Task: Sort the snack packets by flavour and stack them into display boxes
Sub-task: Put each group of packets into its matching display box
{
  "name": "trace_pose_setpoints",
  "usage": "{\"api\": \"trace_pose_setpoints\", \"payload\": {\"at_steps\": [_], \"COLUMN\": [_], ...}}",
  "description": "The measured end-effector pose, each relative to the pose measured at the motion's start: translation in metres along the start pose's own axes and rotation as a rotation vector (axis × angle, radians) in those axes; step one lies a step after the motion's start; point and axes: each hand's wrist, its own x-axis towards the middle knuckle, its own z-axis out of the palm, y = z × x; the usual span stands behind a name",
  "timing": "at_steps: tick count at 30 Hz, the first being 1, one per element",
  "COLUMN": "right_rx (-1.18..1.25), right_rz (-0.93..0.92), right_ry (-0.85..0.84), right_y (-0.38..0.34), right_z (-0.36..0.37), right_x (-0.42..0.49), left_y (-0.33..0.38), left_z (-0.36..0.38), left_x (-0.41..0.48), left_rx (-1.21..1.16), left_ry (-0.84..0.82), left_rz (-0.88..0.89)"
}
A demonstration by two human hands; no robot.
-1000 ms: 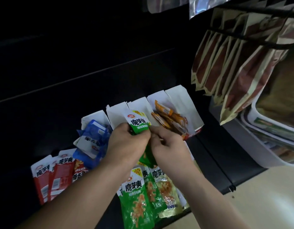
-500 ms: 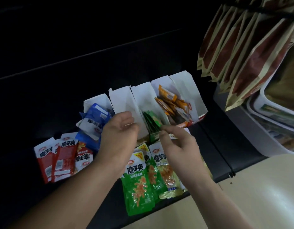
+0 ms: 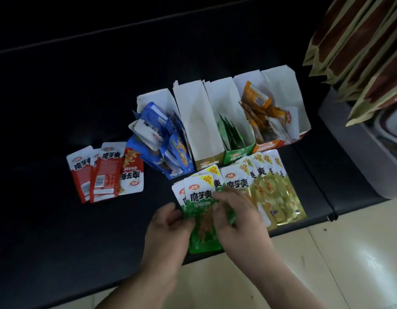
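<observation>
Black shelving [image 3: 59,219] is filling most of the view, with pale floor tiles [image 3: 326,264] showing at five o'clock. White display boxes [image 3: 199,134] are standing in a row near the centre. Blue packets [image 3: 152,130] are spilling from the nine-o'clock box, and orange packets [image 3: 257,101] are leaning in the three-o'clock one. At six o'clock from the boxes, the left hand [image 3: 168,228] and right hand [image 3: 239,217] are pinching green packets [image 3: 202,197] by opposite edges, fingers curled. Yellow packets [image 3: 273,192] are lying fanned at two o'clock of the hands, red packets [image 3: 106,172] at ten o'clock.
</observation>
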Motion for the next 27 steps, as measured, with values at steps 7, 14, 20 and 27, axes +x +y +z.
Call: {"api": "trace_pose_setpoints", "payload": {"at_steps": [7, 14, 20, 27], "right_rx": [0.056, 0.155, 0.123, 0.084], "right_rz": [0.153, 0.203, 0.109, 0.085], "right_ry": [-0.119, -0.289, -0.211, -0.038], "right_y": [0.002, 0.006, 0.011, 0.019], "right_z": [0.011, 0.019, 0.016, -0.001], "right_x": [-0.001, -0.009, -0.004, -0.003], "left_y": [0.0, 0.003, -0.001, -0.003], "left_z": [0.006, 0.002, 0.007, -0.02], "left_x": [0.018, 0.018, 0.012, 0.014], "left_rx": [-0.032, 0.048, 0.029, -0.059], "left_ry": [0.033, 0.007, -0.037, 0.1], "left_rz": [-0.007, 0.016, 0.099, 0.117]}}
